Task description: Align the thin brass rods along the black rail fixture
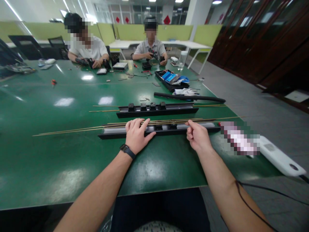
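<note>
A long black channel (166,132) with a pale inner strip lies across the green table in front of me. Thin gold-coloured rods (79,130) run along its top and stick out past its left end. My left hand (137,135) rests over the channel and rods, fingers spread. At the right part of the channel, my right hand (198,135) is closed, thumb and index fingertip pinched at a thin rod; the other fingers are curled. A small black block (173,123) sits in the channel between my hands. Another part there is partly hidden.
Behind lies a second black channel (158,112) with several black blocks and rods. A black tube (190,97), gloves (185,92) and a black tray (166,82) are farther back. A white power strip (281,156) lies right. Two people work across the table.
</note>
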A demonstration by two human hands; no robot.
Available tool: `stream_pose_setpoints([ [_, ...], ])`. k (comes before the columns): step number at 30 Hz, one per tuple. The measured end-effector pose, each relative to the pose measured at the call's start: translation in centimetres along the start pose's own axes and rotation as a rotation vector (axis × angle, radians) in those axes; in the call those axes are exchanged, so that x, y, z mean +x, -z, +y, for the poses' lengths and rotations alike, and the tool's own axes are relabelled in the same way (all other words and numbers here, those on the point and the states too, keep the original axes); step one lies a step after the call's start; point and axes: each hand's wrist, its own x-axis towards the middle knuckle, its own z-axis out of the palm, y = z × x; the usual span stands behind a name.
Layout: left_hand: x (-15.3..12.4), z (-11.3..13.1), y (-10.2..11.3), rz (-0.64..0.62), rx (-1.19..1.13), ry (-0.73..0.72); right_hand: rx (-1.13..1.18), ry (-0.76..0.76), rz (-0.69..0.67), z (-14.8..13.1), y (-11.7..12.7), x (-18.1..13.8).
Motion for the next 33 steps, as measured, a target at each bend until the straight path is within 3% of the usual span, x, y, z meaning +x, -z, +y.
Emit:
stream_pose_setpoints([
  [3, -0.05, 0.01, 0.03, 0.001, -0.001, 0.001, -0.006, 0.006, 0.014, -0.03, -0.03, -0.01],
  [10, -0.05, 0.05, 0.0, 0.004, -0.003, 0.003, -0.053, -0.034, -0.141, 0.15, -0.42, -0.66],
  [18, -0.04, 0.07, 0.09, 0.0, -0.005, 0.004, -0.006, -0.019, -0.011, -0.07, -0.09, -0.18],
  [25, -0.02, 0.08, 0.02, -0.013, -0.003, 0.013, -0.05, -0.03, -0.15, 0.28, -0.36, -0.6],
  [33, -0.09, 0.02, -0.06, -0.003, -0.002, 0.008, 0.01, -0.006, -0.005, -0.05, -0.19, -0.3],
])
